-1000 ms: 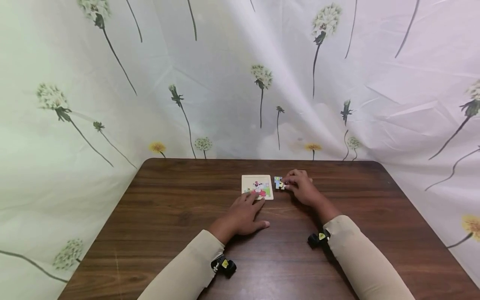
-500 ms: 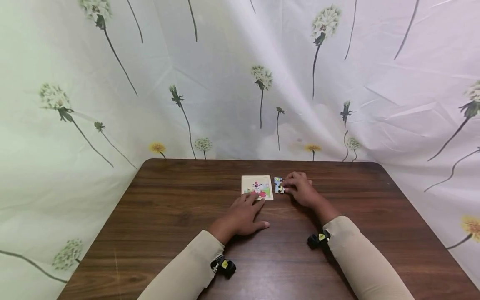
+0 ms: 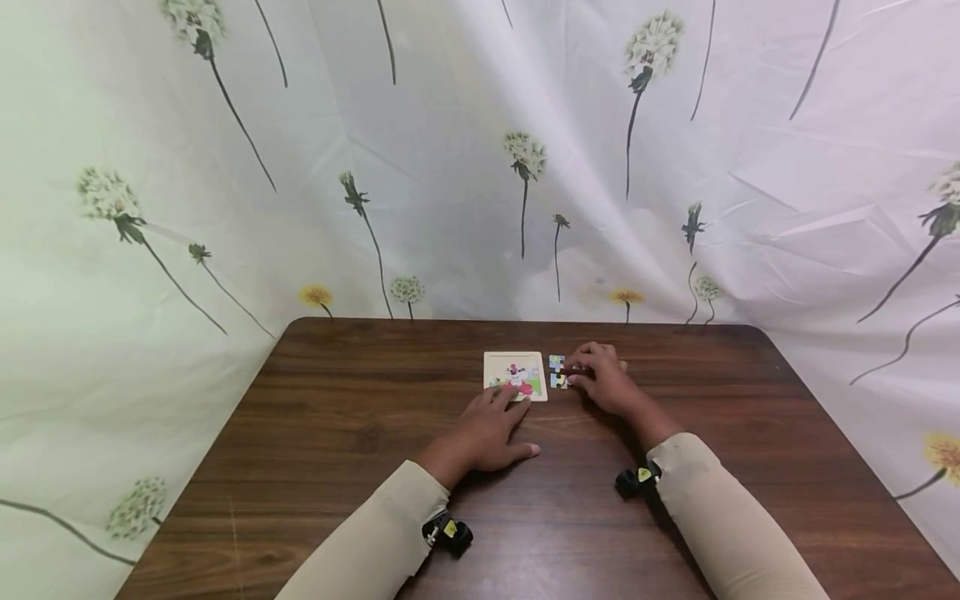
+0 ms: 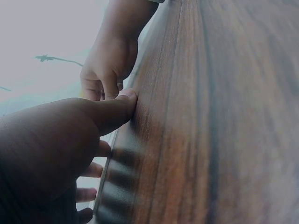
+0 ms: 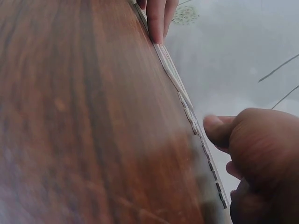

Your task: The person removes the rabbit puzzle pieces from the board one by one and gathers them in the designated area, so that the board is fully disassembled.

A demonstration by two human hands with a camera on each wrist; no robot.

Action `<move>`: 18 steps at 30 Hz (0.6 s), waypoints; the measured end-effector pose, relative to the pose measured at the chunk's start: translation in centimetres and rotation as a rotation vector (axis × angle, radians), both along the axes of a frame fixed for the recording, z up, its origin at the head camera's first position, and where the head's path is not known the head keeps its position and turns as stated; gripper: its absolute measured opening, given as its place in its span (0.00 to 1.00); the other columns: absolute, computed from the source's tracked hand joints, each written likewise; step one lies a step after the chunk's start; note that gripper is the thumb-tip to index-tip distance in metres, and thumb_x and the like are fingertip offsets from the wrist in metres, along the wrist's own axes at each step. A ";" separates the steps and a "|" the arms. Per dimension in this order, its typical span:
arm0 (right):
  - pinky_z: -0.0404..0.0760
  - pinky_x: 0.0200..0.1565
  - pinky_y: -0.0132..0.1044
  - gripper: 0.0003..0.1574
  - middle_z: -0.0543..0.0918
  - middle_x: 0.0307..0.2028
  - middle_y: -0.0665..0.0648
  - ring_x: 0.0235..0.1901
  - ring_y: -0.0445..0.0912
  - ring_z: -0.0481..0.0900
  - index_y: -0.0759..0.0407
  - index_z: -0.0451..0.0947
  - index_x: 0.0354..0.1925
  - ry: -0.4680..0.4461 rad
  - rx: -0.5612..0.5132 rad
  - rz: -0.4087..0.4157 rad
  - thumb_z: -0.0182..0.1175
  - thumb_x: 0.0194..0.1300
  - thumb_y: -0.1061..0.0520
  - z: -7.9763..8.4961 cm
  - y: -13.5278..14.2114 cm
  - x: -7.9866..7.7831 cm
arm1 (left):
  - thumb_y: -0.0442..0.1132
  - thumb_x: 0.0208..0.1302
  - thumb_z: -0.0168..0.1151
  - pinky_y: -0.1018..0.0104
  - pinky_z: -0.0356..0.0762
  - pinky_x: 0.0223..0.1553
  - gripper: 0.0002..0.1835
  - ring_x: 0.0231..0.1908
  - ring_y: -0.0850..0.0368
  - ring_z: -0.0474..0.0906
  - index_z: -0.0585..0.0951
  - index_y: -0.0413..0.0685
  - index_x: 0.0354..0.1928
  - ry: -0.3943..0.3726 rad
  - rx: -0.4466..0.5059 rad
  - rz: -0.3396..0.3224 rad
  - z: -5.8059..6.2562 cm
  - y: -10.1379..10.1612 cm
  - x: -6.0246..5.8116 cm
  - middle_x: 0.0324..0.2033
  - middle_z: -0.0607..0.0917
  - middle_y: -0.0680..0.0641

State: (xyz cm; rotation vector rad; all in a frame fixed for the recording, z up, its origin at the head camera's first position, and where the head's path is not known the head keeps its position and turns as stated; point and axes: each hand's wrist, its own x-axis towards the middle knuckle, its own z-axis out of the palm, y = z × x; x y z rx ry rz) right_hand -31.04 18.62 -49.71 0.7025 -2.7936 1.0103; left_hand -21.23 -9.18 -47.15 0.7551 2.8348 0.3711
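My left hand point(image 3: 491, 425) rests with fingers spread on the near edge of a square cartoon picture puzzle board point(image 3: 493, 367). In the right wrist view its fingertips point(image 5: 158, 32) press on the board's edge. My right hand point(image 3: 606, 379) is just right of the board, fingers bent over several jigsaw pieces. A blue piece point(image 3: 556, 362) lies at the far side and another piece point(image 3: 558, 382) nearer me, with a small gap between them. Edge-on, a row of pieces point(image 5: 188, 114) shows flat beside the right thumb point(image 5: 216, 126). The right fingertips are partly hidden.
The dark wooden table point(image 3: 337, 417) extends on all sides. Behind it hangs a pale curtain point(image 3: 450, 192) printed with dandelions. Each wrist carries a small black camera, the left one point(image 3: 453, 533) and the right one point(image 3: 628, 482) low over the table.
Beside the board, the nearer jigsaw piece has moved toward me, away from the blue one. My right fingers have shifted slightly off it to the right. The left hand has stayed still.
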 end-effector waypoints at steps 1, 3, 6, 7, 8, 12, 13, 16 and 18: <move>0.57 0.62 0.71 0.13 0.79 0.61 0.63 0.68 0.66 0.66 0.55 0.91 0.54 -0.003 -0.007 0.000 0.72 0.73 0.57 0.0 0.0 0.0 | 0.70 0.77 0.59 0.40 0.58 0.85 0.45 0.86 0.37 0.53 0.64 0.56 0.86 -0.003 0.000 0.000 0.0 0.0 0.0 0.87 0.60 0.44; 0.56 0.62 0.72 0.12 0.80 0.60 0.62 0.67 0.64 0.66 0.54 0.92 0.51 -0.001 -0.016 0.004 0.75 0.71 0.56 0.0 0.0 0.0 | 0.70 0.77 0.59 0.40 0.58 0.84 0.45 0.86 0.37 0.53 0.65 0.56 0.86 -0.002 -0.002 0.001 0.0 0.0 0.0 0.87 0.60 0.44; 0.54 0.63 0.74 0.11 0.80 0.58 0.62 0.66 0.65 0.65 0.54 0.93 0.49 0.007 -0.022 0.018 0.77 0.70 0.55 0.1 -0.1 0.1 | 0.70 0.77 0.59 0.40 0.58 0.85 0.45 0.86 0.37 0.53 0.65 0.56 0.86 -0.001 -0.002 0.002 0.0 0.1 0.0 0.87 0.60 0.44; 0.54 0.62 0.74 0.10 0.80 0.58 0.62 0.66 0.65 0.65 0.55 0.93 0.49 0.010 -0.022 0.022 0.76 0.70 0.55 0.1 -0.1 0.2 | 0.70 0.77 0.59 0.41 0.58 0.85 0.45 0.86 0.37 0.53 0.65 0.56 0.86 -0.001 -0.001 0.002 0.1 0.1 0.1 0.87 0.60 0.44; 0.54 0.62 0.73 0.10 0.80 0.58 0.62 0.66 0.66 0.65 0.55 0.93 0.49 0.009 -0.022 0.025 0.76 0.70 0.56 0.2 -0.2 0.3 | 0.70 0.77 0.59 0.41 0.58 0.85 0.45 0.86 0.37 0.53 0.65 0.56 0.86 0.002 -0.001 0.001 0.1 0.1 0.1 0.86 0.60 0.44; 0.55 0.60 0.70 0.09 0.79 0.58 0.62 0.67 0.67 0.64 0.56 0.93 0.49 0.002 -0.017 0.022 0.75 0.72 0.57 0.3 -0.3 0.4 | 0.69 0.77 0.59 0.41 0.58 0.84 0.45 0.86 0.37 0.54 0.65 0.55 0.86 0.006 0.005 -0.003 0.1 0.1 0.1 0.86 0.61 0.43; 0.55 0.60 0.69 0.09 0.79 0.58 0.62 0.68 0.66 0.64 0.57 0.93 0.49 -0.003 -0.019 0.017 0.74 0.72 0.57 0.3 -0.3 0.5 | 0.69 0.77 0.59 0.41 0.58 0.84 0.44 0.86 0.37 0.54 0.65 0.55 0.86 0.005 0.006 -0.003 0.0 0.1 0.1 0.86 0.61 0.43; 0.55 0.60 0.66 0.09 0.80 0.58 0.62 0.68 0.66 0.64 0.56 0.94 0.49 -0.006 -0.011 0.003 0.74 0.72 0.57 0.2 -0.3 0.5 | 0.69 0.77 0.59 0.40 0.58 0.85 0.45 0.86 0.37 0.53 0.65 0.55 0.86 0.004 0.006 -0.004 0.0 0.1 0.0 0.87 0.60 0.43; 0.55 0.59 0.64 0.09 0.80 0.59 0.61 0.69 0.66 0.64 0.56 0.94 0.49 -0.011 -0.010 0.001 0.74 0.72 0.57 0.2 -0.4 0.4 | 0.69 0.77 0.59 0.40 0.58 0.84 0.45 0.86 0.37 0.54 0.65 0.54 0.86 0.006 0.004 -0.004 -0.1 0.1 0.0 0.86 0.60 0.43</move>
